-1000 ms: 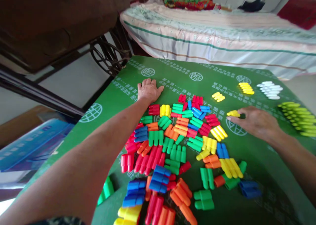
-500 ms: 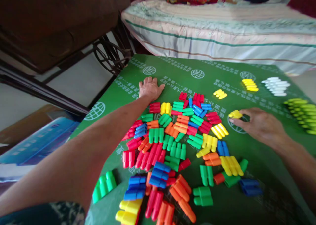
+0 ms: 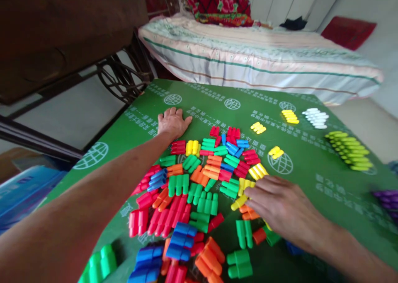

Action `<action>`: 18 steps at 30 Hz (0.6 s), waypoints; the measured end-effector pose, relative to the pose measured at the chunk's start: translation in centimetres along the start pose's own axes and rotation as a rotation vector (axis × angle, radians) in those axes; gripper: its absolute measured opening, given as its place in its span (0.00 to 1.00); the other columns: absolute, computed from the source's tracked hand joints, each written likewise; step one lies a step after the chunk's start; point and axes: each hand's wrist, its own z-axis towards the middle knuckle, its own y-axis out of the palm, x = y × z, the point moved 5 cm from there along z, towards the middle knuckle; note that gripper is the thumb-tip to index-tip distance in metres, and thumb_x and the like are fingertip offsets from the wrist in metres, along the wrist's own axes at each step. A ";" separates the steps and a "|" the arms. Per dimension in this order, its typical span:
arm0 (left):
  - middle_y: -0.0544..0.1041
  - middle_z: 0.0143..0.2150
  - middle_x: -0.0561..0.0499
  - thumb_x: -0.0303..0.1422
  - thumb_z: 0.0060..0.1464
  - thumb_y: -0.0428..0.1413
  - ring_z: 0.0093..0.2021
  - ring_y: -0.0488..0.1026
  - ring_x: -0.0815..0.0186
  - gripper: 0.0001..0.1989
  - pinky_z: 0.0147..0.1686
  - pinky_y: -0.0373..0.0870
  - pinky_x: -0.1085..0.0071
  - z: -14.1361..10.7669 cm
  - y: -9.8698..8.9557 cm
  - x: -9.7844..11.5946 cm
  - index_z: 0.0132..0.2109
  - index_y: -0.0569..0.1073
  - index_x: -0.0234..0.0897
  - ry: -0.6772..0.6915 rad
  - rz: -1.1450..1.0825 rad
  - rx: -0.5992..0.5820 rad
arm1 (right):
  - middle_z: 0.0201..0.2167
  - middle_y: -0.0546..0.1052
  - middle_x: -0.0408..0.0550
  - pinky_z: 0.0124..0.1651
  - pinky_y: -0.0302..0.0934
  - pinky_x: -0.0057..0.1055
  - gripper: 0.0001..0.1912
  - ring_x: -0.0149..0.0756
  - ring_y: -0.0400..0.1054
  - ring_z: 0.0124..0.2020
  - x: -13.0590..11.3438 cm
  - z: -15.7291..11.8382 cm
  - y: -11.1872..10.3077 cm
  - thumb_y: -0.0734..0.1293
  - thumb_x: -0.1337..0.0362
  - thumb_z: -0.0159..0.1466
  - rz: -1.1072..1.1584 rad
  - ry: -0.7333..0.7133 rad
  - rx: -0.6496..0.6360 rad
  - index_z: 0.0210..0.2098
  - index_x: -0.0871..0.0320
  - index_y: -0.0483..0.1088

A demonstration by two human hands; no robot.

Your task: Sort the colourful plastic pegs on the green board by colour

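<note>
My left hand (image 3: pixel 173 123) lies flat on the green tabletop (image 3: pixel 211 96), fingers stretched and thumb out, holding nothing. My right hand (image 3: pixel 276 202) reaches low over the right side of a pile of ridged plastic blocks. Its fingers are bent and pressed together against the right end of a yellow block (image 3: pixel 244 186); the thumb and anything in the grasp are hidden. A yellow stub (image 3: pixel 239 202) and an orange block (image 3: pixel 248 211) lie just by the fingertips. Green blocks (image 3: pixel 207 203) and red blocks (image 3: pixel 169 214) fill the pile's middle.
Apart from the pile lie small yellow blocks (image 3: pixel 275 152), another yellow group (image 3: pixel 258 128), a yellow row (image 3: pixel 290 116), a white cluster (image 3: pixel 316 118), lime-green pieces (image 3: pixel 350 150) and purple pieces (image 3: pixel 387 202). A bed (image 3: pixel 255 63) stands behind the table, dark wooden furniture (image 3: pixel 68 42) at left.
My right hand has let go of the small yellow block, which now lies on the table, and has moved to the pile. My left hand stays put. The view has swung right.
</note>
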 end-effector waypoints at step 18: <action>0.57 0.66 0.36 0.52 0.57 0.31 0.65 0.54 0.47 0.35 0.61 0.55 0.46 1.3 -0.9 -1.0 0.59 0.61 0.32 0.012 0.015 -0.042 | 0.24 0.71 0.46 0.33 0.60 0.32 0.05 0.36 0.65 0.29 -2.0 2.0 3.1 0.66 0.64 0.61 -0.088 0.063 -0.115 0.29 0.57 0.70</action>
